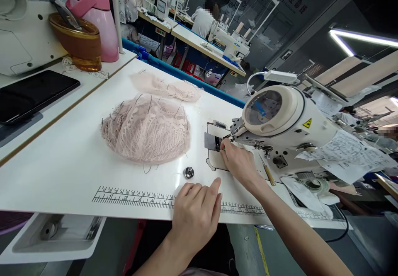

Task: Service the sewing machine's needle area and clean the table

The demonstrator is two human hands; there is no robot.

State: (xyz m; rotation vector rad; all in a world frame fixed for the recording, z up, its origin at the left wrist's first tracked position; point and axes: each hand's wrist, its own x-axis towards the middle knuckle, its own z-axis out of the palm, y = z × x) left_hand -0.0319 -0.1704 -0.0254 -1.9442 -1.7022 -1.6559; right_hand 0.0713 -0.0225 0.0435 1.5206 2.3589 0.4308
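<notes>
My right hand reaches under the head of a white sewing machine, its fingertips pinched together beside the metal needle plate. Whatever those fingers grip is hidden. At the table's front edge rests my left hand, loosely curled, index finger and thumb apart, with nothing visible in it. A small metal bobbin case lies on the white tabletop, just beyond the left hand. Farther left sits a pile of pale pink lace pieces with loose dark threads. Another pale pink strip lies behind it.
An awl-like tool with a wooden handle lies right of my right hand. A black phone, an amber cup and a pink flask stand left. Below the table edge, a white drawer is pulled out. A person sits farther back.
</notes>
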